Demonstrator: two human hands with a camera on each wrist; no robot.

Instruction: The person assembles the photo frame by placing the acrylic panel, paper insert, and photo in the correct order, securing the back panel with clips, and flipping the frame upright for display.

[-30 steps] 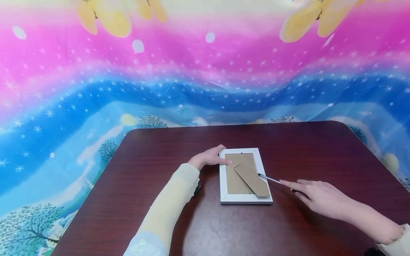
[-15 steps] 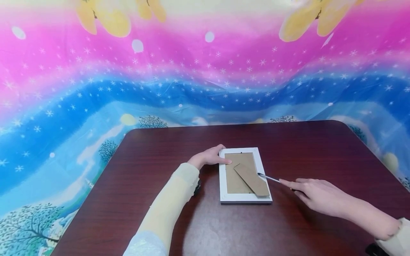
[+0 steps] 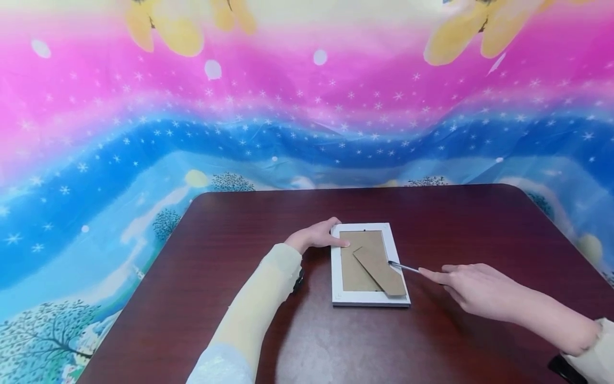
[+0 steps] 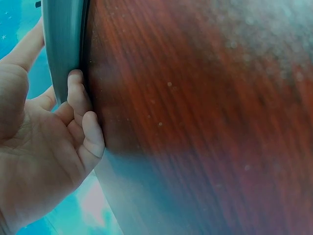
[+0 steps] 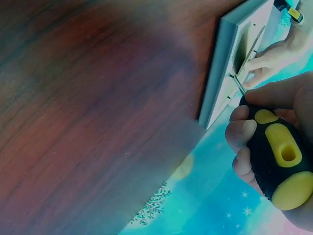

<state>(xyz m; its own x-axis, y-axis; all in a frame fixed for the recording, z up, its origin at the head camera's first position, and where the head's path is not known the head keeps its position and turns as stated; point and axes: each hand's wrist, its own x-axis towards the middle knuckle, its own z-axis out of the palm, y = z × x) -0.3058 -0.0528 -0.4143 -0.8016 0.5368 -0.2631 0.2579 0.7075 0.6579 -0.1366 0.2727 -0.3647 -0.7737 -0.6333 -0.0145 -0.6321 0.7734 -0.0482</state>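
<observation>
A white picture frame (image 3: 338, 277) lies face down on the dark wooden table, its brown backing board (image 3: 352, 277) showing. The brown easel leg (image 3: 381, 274) sits slantwise across the back, its wide end over the lower right border. My left hand (image 3: 317, 234) grips the upper left side, thumb on the border and backing, other fingers at the outer edge (image 4: 62, 49). In my right hand (image 3: 484, 290) is a screwdriver (image 5: 281, 142) with a black and yellow handle. Its thin shaft (image 3: 405, 267) points left, the tip at the backing's right edge, beside the easel leg.
The brown table (image 3: 240, 229) has rounded far corners. Behind it hangs a pink and blue cloth (image 3: 307, 117) with snowflakes and trees. A dark band (image 3: 298, 280) circles the left wrist.
The head view has shifted slightly. My right hand has turned a little while the screwdriver tip stays at the same spot on the picture frame. The left hand keeps its hold.
</observation>
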